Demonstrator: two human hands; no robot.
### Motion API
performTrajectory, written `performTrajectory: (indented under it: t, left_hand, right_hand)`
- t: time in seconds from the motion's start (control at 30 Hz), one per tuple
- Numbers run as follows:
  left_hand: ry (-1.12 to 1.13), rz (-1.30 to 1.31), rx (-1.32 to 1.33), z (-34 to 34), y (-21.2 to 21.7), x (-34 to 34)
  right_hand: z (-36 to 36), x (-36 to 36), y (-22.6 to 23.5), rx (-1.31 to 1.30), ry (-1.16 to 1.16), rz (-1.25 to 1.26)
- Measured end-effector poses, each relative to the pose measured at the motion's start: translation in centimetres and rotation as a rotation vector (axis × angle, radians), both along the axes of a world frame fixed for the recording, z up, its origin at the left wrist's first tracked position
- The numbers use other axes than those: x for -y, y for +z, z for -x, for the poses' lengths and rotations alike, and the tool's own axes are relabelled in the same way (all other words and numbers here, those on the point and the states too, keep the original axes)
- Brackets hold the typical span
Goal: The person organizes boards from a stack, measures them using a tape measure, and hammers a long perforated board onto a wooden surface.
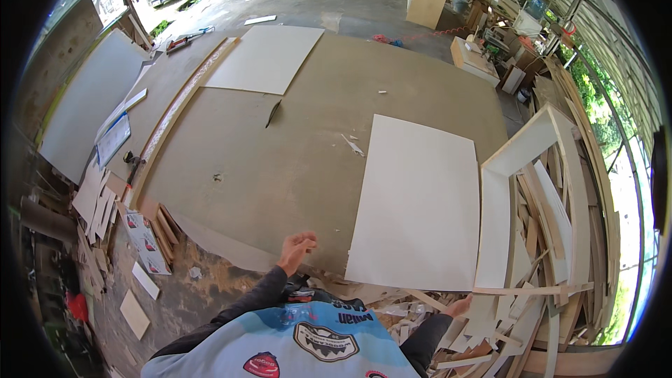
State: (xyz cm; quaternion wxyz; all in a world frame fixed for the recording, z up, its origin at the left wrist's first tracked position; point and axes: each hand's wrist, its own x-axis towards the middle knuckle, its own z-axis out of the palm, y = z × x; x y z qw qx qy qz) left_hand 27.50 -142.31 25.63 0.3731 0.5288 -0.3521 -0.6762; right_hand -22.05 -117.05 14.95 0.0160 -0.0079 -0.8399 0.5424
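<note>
My left hand (298, 248) is raised over the near edge of the wide brown work table (259, 189), its fingers curled in. Whether something small is in it does not show. Low on the right, my right hand (458, 306) is palm up with its fingers stretched out. Its fingertips are at the near right corner of a large white panel (420, 203), beside the end of a frame's near strip. That white-faced wooden frame (495, 220) stands along the panel's right side. I cannot tell whether the fingertips touch either one.
A second white panel (269, 59) lies at the table's far left, beside a long wooden strip (183, 105). White scraps (353, 145) and a dark curved piece (273, 113) lie mid-table. A drill (131, 161) rests at left. Wood offcuts (528, 308) crowd the right side.
</note>
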Motion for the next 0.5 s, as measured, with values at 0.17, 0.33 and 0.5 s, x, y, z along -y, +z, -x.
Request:
performTrajectory:
  t: [0.17, 0.33, 0.5]
  left_hand:
    - [0.36, 0.174, 0.116, -10.4, -4.3, 5.3]
    - [0.616, 0.401, 0.466, -18.5, -5.5, 13.9]
    - [0.503, 0.563, 1.209, -22.8, -1.8, 22.6]
  right_hand:
    - [-0.4, 1.7, 5.1, 0.019, -0.76, 0.133]
    - [-8.0, 13.3, 17.5, -0.379, -0.622, 0.312]
    - [-14.1, 32.3, 24.5, -0.374, 0.046, 0.554]
